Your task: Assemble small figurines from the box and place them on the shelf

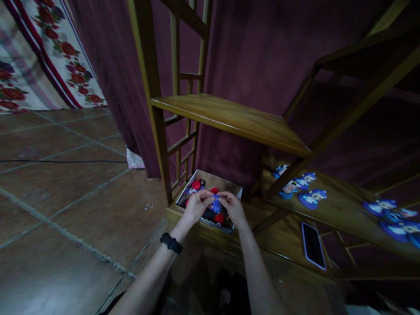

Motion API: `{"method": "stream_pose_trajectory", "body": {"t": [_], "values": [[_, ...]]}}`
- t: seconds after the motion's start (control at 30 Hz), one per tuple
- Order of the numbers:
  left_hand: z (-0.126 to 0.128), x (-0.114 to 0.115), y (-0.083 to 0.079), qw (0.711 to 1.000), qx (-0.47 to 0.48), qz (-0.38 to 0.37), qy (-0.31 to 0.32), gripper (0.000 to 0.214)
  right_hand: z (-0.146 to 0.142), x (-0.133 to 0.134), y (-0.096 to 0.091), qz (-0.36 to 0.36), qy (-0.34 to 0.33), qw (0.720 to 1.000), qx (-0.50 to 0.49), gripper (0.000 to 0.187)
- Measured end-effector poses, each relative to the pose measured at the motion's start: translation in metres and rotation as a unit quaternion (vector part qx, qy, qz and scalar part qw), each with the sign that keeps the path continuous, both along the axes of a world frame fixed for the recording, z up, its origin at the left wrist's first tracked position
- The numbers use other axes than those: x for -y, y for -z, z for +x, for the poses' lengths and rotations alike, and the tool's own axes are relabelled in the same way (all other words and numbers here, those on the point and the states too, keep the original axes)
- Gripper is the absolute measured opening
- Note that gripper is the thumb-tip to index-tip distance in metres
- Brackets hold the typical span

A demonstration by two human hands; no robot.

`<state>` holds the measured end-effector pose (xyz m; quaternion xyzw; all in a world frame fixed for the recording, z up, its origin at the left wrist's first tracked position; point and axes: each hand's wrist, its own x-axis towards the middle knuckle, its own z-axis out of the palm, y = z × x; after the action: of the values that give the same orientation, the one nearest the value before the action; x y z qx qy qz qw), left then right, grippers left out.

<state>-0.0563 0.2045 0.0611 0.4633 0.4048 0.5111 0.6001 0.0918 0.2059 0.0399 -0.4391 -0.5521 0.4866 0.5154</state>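
Observation:
Between my two hands is a small blue figurine, held over an open cardboard box. My left hand pinches its left side, and a dark watch sits on that wrist. From the other side, my right hand grips it with thumb and fingers. Inside the box lie several small red, black and blue pieces, among them a red one at the back left and another red one at the front. My hands hide part of the figurine and some of the box's contents.
The box stands on the low board of a wooden shelf unit, under a higher shelf board. To the right, several blue-and-white figurines stand on another board. A phone lies below them. A dark curtain hangs behind.

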Motion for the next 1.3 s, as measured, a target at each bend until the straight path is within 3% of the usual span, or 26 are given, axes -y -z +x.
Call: {"method": "stream_pose_trajectory", "body": {"t": [0.1, 0.23, 0.3, 0.37, 0.43, 0.5, 0.57, 0.77, 0.97, 1.1, 1.2, 1.3], "values": [[0.0, 0.006, -0.004, 0.996, -0.06, 0.055, -0.031, 0.006, 0.002, 0.0, 0.002, 0.005, 0.005, 1.0, 0.008, 0.02], [-0.003, 0.016, -0.008, 0.992, -0.094, 0.069, -0.05, 0.009, 0.009, -0.001, 0.008, 0.011, 0.012, 0.999, 0.034, 0.019], [-0.004, 0.021, -0.01, 0.974, -0.194, 0.115, -0.031, 0.008, 0.012, -0.001, 0.011, 0.027, 0.012, 0.998, 0.056, 0.019], [-0.004, 0.024, -0.013, 0.908, -0.369, 0.197, 0.009, 0.012, 0.014, -0.001, 0.015, 0.047, 0.018, 0.996, 0.077, 0.018], [-0.003, 0.026, -0.014, 0.806, -0.524, 0.272, 0.042, 0.018, 0.015, -0.001, 0.019, 0.065, 0.026, 0.993, 0.09, 0.018], [-0.003, 0.026, -0.015, 0.732, -0.603, 0.313, 0.051, 0.021, 0.015, -0.001, 0.022, 0.076, 0.033, 0.992, 0.097, 0.017], [-0.002, 0.027, -0.014, 0.703, -0.626, 0.333, 0.045, 0.022, 0.015, 0.0, 0.024, 0.078, 0.034, 0.991, 0.103, 0.016], [0.001, 0.028, -0.008, 0.666, -0.648, 0.369, 0.03, 0.023, 0.016, 0.002, 0.025, 0.083, 0.03, 0.99, 0.114, 0.016], [0.002, 0.03, -0.006, 0.647, -0.652, 0.393, 0.032, 0.022, 0.019, 0.006, 0.021, 0.073, 0.023, 0.989, 0.126, 0.019], [0.002, 0.032, -0.006, 0.66, -0.64, 0.393, 0.037, 0.024, 0.021, 0.008, 0.02, 0.057, 0.018, 0.99, 0.125, 0.019], [0.001, 0.031, -0.005, 0.708, -0.603, 0.367, 0.036, 0.025, 0.02, 0.007, 0.02, 0.043, 0.02, 0.992, 0.113, 0.019], [0.001, 0.024, 0.002, 0.812, -0.509, 0.285, 0.013, 0.025, 0.016, 0.006, 0.019, 0.016, 0.021, 0.996, 0.08, 0.02]]}}
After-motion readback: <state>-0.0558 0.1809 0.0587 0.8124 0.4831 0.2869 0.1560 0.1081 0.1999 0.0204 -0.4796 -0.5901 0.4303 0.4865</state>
